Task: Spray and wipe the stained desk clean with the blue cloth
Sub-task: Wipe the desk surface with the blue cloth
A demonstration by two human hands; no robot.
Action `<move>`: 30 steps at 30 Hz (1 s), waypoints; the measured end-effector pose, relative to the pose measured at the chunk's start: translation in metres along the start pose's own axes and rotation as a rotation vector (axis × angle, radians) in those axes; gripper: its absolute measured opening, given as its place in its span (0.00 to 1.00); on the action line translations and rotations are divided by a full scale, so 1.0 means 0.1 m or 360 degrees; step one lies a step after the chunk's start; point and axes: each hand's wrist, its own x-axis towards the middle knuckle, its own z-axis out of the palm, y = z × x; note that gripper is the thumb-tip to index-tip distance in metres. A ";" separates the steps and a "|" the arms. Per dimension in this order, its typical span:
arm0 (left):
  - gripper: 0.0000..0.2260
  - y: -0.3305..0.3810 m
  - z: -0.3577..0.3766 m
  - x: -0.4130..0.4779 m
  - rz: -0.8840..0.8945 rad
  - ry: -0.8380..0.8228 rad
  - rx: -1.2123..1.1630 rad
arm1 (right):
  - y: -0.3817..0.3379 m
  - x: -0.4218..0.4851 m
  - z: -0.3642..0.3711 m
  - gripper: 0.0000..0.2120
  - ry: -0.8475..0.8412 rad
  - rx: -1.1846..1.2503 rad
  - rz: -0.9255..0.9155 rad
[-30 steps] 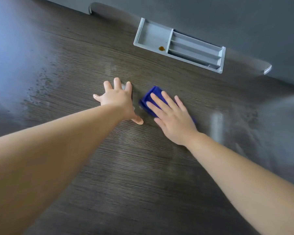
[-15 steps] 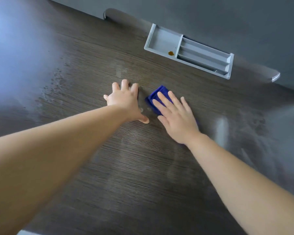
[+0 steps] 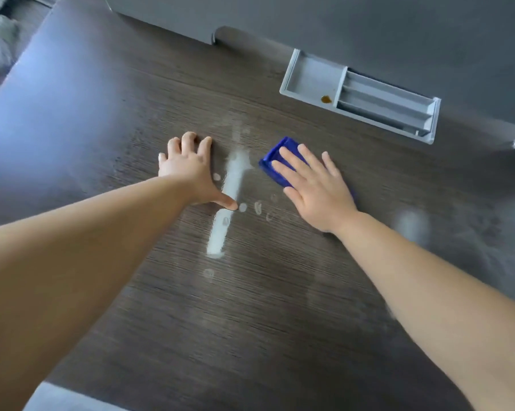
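Note:
A folded blue cloth (image 3: 275, 157) lies on the dark wood-grain desk (image 3: 250, 307). My right hand (image 3: 315, 188) presses flat on it with straight fingers and covers most of it. My left hand (image 3: 191, 170) rests flat on the desk to the left, fingers spread, thumb pointing right. Between the hands runs a pale wet streak (image 3: 229, 203) with a few small droplets (image 3: 257, 207) beside it. No spray bottle is in view.
A grey plastic organiser tray (image 3: 309, 75) with a small brown spot (image 3: 326, 99) sits at the back right, against a grey wall panel (image 3: 369, 25). A fainter wet smear (image 3: 410, 226) marks the desk at right. The desk's left edge (image 3: 22, 69) borders a light floor.
My right hand has slid the cloth to the right, away from my left hand, and the shiny wet streak now shows between them. The camera view has shifted left and downward.

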 end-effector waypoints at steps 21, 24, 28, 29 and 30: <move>0.59 0.03 -0.05 0.05 0.0019 -0.0080 0.0116 | -0.64 1.19 -0.12 0.26 0.0023 0.0083 0.0811; 0.59 0.03 -0.05 0.04 0.0018 -0.0073 0.0108 | -0.62 1.19 -0.16 0.25 -0.0037 0.0042 0.0402; 0.59 0.03 -0.06 0.03 0.0037 -0.0076 0.0113 | -0.05 0.78 -0.15 0.24 -0.0004 0.0020 0.0295; 0.59 0.03 -0.07 0.03 0.0043 -0.0085 0.0110 | 0.05 0.67 -0.16 0.24 0.0010 0.0051 0.0475; 0.59 0.03 -0.06 0.03 0.0045 -0.0089 0.0105 | 0.08 0.59 -0.15 0.24 0.0030 0.0065 0.0673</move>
